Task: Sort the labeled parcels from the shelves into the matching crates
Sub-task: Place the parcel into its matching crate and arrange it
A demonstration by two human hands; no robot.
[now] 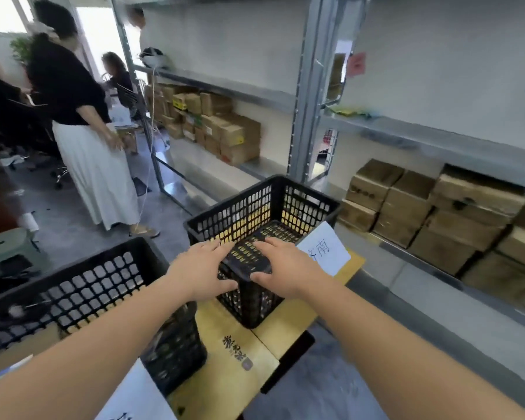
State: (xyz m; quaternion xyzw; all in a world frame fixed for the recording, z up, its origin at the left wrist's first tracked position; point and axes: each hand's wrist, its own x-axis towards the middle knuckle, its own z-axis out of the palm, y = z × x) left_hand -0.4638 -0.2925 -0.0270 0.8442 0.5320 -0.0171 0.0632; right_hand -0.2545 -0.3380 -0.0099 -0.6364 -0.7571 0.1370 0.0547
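A black perforated crate [303,204] stands on a yellow cardboard box [231,353] in front of me. A white paper label [325,250] with handwritten characters hangs on its right side. I see nothing inside the crate. My left hand [200,268] and my right hand [282,265] both hold its near corner, fingers laid over the rim and thumbs on the outer wall. A second black crate [82,292] sits lower left, with a white label [131,395] below it. Brown cardboard parcels [431,213] fill the lower right shelf, and more parcels [219,125] are stacked on the far shelf.
Grey metal shelving [303,95] runs along the right and back. A person in a black top and white skirt [85,140] stands on the left, with others seated behind. A green stool [9,247] is at far left. The grey floor [315,389] shows lower right.
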